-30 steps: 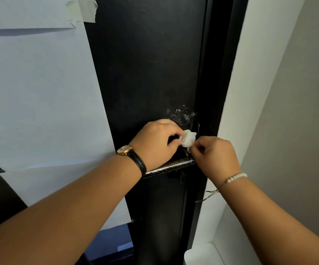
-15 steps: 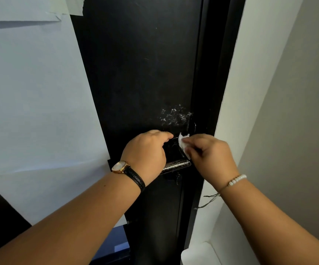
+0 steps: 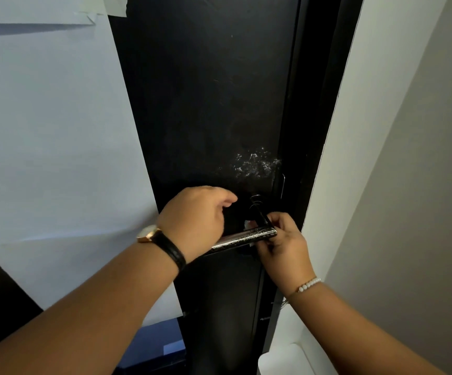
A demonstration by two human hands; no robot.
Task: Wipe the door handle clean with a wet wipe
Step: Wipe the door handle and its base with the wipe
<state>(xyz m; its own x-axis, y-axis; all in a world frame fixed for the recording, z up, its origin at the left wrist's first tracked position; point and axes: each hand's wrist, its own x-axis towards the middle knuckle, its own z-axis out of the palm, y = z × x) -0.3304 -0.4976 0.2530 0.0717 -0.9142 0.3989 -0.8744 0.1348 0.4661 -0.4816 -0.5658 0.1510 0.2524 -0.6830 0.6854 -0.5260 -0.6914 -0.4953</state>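
Note:
A dark lever door handle (image 3: 246, 239) with a shiny, patterned bar sticks out from the black door (image 3: 206, 104). My right hand (image 3: 284, 242) is closed around the handle's right end, near its neck, pressing a white wet wipe (image 3: 247, 224) against it; only small bits of the wipe show. My left hand (image 3: 195, 220), with a black-strapped watch on the wrist, covers the bar's left end with curled fingers. I cannot tell if it grips the bar.
White scratch marks (image 3: 254, 165) sit on the door just above the handle. Large sheets of pale paper (image 3: 51, 131) are taped over the door's left part. A white wall (image 3: 338, 131) edges the frame on the right. A white object (image 3: 281, 359) lies low down.
My right hand has moved down with the wipe from above the handle onto its right end. My left hand slid left, uncovering the bar and the neck.

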